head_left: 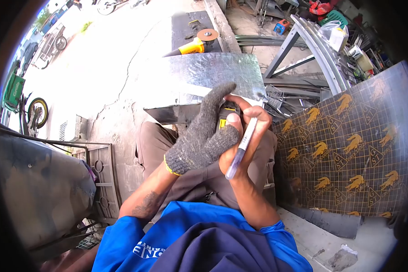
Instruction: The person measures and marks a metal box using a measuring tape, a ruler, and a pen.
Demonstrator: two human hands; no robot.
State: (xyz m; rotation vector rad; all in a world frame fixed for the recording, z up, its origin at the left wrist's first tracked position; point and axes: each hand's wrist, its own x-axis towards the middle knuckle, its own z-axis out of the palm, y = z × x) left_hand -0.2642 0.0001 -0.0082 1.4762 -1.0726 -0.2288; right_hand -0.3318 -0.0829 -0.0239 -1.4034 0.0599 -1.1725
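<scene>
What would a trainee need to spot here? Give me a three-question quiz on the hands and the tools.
1. True or false: the left hand wears a grey knit glove.
2. What does the right hand hold between its fingers besides the black and yellow tool? A) pen B) screwdriver C) brush
3. What colour is the handle of the angle grinder lying beyond the foil-faced sheet?

Key: 1 true; 2 A, the pen; 3 yellow.

Left hand (pixel 204 136): grey knit glove with a yellow cuff. Pen (pixel 241 147): clear barrel, purple end. Sleeves (pixel 136 240): blue. Grinder (pixel 191 45): yellow and black. Panel (pixel 349 149): black, gold lion pattern.
</scene>
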